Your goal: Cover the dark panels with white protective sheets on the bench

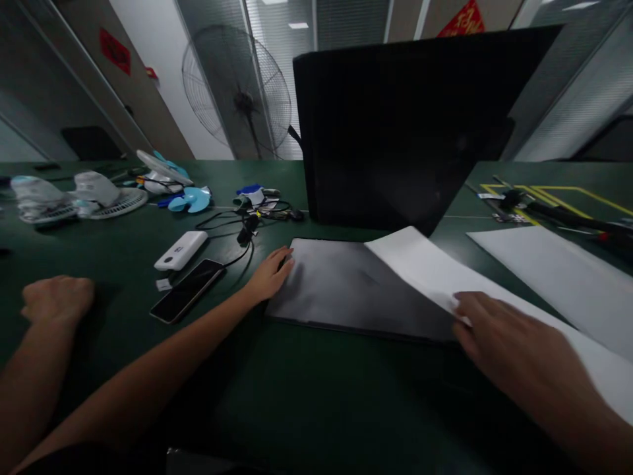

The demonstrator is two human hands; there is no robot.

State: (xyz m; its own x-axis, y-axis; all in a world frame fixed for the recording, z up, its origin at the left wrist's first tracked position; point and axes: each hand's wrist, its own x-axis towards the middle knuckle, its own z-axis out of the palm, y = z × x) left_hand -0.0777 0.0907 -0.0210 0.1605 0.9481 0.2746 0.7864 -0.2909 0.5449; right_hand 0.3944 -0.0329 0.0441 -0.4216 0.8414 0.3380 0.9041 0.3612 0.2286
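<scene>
Around the left hand [270, 276] — phone [188, 291], cables [247, 229], an upright black panel [390, 138].

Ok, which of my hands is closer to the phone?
Left. Your left hand is right of the phone, at the left edge of the grey panel; your right hand is much farther right, pinching a white sheet.

Left arm [182, 353] is a long diagonal out of the lower left corner, left hand [270, 277] palm-down around mid-frame, fingers pretty relaxed. Right hand [519, 353] is lower right, kinda blurry, thumb and fingers pinched, pointing inward.
</scene>
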